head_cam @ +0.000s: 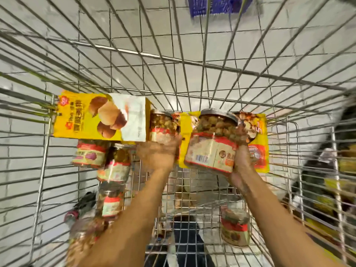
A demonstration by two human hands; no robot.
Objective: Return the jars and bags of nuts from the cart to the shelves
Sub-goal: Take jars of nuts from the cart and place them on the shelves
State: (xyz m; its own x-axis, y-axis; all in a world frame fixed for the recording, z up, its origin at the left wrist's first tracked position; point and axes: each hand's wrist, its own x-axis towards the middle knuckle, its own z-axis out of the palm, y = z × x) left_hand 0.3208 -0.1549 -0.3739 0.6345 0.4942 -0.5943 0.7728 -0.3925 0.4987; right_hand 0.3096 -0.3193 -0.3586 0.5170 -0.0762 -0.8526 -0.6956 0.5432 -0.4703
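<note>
I look down into a wire cart [44, 162]. My right hand [240, 170] grips a clear jar of nuts [213, 139] with a red and cream label and a grey lid, lifted above the cart floor. My left hand [158, 153] grips a second such jar [163, 126] near the cart's far end. A yellow bag with a bread picture [100, 116] lies at the far left. Another yellow bag of nuts [256, 143] lies behind the right jar. Several more jars [113, 166] lie along the left side, and one jar [235, 226] stands at the near right.
White tiled floor shows through the cart wires. A blue basket [217, 5] sits on the floor beyond the cart. Shelves with yellow packets [342, 189] run along the right edge. The picture is blurred by motion.
</note>
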